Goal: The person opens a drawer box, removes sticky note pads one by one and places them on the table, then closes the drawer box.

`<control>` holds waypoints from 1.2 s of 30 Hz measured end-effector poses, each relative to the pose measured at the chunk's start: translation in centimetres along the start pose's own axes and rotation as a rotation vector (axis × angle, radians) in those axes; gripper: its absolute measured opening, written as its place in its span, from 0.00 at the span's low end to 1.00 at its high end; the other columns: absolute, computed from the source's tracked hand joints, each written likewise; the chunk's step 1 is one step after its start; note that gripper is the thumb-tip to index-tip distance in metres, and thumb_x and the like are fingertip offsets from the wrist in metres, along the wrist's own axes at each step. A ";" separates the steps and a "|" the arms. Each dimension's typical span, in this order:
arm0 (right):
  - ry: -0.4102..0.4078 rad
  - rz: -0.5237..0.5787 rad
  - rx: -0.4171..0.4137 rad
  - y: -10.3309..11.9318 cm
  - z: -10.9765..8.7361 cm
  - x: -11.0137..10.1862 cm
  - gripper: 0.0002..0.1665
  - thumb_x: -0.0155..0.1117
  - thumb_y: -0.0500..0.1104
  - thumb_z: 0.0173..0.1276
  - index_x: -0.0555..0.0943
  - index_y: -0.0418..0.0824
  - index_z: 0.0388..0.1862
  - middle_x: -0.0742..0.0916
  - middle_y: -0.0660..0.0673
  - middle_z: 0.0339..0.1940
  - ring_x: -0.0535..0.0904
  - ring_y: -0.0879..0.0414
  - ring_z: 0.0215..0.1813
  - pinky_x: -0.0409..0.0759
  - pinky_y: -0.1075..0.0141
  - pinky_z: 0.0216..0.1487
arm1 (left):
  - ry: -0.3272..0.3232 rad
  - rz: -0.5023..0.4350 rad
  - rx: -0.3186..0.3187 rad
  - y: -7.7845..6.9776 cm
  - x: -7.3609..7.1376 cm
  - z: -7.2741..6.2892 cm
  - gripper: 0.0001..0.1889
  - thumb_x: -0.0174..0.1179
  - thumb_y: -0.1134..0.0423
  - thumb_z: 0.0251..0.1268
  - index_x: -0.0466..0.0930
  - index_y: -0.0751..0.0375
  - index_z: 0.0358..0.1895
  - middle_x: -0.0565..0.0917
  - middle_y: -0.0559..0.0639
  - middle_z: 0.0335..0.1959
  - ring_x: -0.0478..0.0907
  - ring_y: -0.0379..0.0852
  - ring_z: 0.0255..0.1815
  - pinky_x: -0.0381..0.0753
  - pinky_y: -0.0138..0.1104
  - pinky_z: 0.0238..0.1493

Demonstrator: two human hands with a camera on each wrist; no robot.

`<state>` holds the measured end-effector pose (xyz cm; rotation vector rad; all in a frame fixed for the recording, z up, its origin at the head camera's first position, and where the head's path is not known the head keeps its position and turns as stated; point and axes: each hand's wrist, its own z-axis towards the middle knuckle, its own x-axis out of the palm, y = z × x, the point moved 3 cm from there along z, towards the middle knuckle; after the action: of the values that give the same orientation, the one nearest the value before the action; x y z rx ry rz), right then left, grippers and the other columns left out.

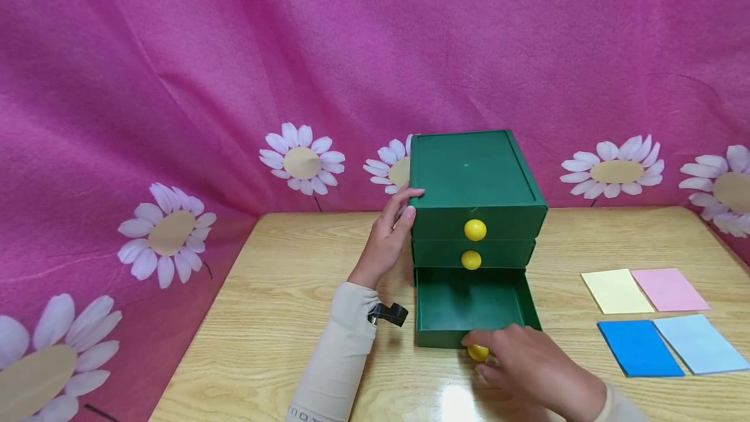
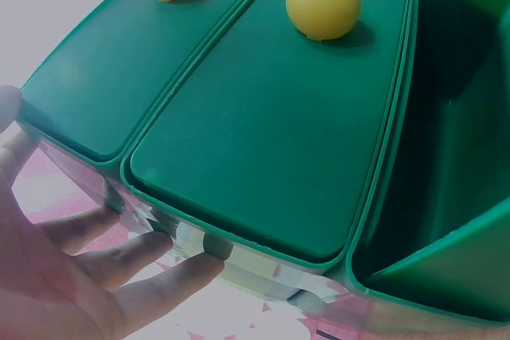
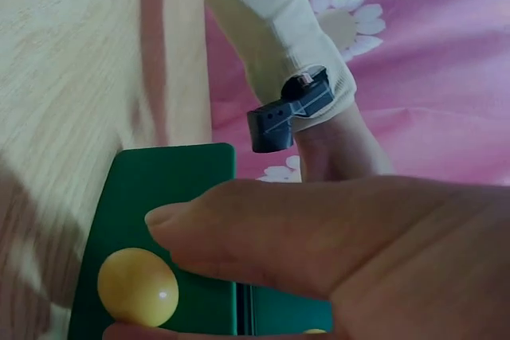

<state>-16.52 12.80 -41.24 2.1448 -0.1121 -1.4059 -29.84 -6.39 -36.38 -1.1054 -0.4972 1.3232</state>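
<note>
A green drawer cabinet [image 1: 477,171] with yellow knobs stands on the table. Its bottom drawer [image 1: 469,298] is pulled out, and nothing is visible inside. My right hand [image 1: 527,360] has its fingers about the bottom drawer's yellow knob [image 3: 138,287], pinching it from two sides. Against the cabinet's left side lies my left hand [image 1: 383,243], thumb near the front edge and a fingertip over the top. The left wrist view shows that hand's spread fingers [image 2: 171,280] along the cabinet's side. The upper two drawers are closed, their knobs [image 2: 323,3] untouched.
To the right of the cabinet lie a yellow pad [image 1: 617,292], a pink pad [image 1: 670,290], a dark blue pad [image 1: 640,348] and a light blue pad [image 1: 701,344]. Behind the wooden table [image 1: 263,279] hangs a pink daisy-print cloth [image 1: 351,51].
</note>
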 end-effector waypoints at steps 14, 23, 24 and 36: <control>-0.057 -0.027 -0.031 0.0 0.5 0.2 0.13 0.74 0.41 0.56 0.85 0.46 0.41 0.84 0.56 0.29 0.74 0.59 0.27 0.79 0.57 0.34 | 0.002 -0.011 -0.021 -1.4 -0.2 -0.4 0.19 0.41 0.58 0.79 0.65 0.49 0.68 0.54 0.46 0.77 0.59 0.47 0.73 0.61 0.43 0.69; -0.166 -0.069 -0.031 0.2 0.6 0.2 0.12 0.73 0.38 0.55 0.85 0.51 0.37 0.85 0.57 0.28 0.73 0.61 0.25 0.78 0.63 0.30 | 0.006 0.000 -0.006 1.4 0.1 0.3 0.19 0.42 0.57 0.79 0.64 0.41 0.69 0.53 0.41 0.77 0.59 0.45 0.73 0.61 0.45 0.69; -0.180 -0.075 -0.028 0.2 0.7 0.1 0.12 0.74 0.38 0.54 0.85 0.51 0.37 0.85 0.58 0.28 0.73 0.62 0.24 0.78 0.63 0.30 | 0.005 0.001 0.001 1.5 0.1 0.3 0.19 0.42 0.55 0.79 0.64 0.40 0.69 0.53 0.39 0.76 0.59 0.44 0.73 0.62 0.46 0.69; -0.304 -0.127 -0.014 0.2 1.4 0.2 0.11 0.76 0.40 0.54 0.84 0.54 0.32 0.84 0.61 0.26 0.72 0.65 0.24 0.78 0.66 0.30 | -0.003 0.013 0.006 1.6 0.0 0.2 0.19 0.41 0.49 0.77 0.64 0.34 0.67 0.54 0.35 0.75 0.59 0.43 0.73 0.61 0.46 0.69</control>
<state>-17.66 11.99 -41.67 1.9413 -0.0819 -1.7942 -30.84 -6.47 -37.64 -1.1039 -0.4887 1.3366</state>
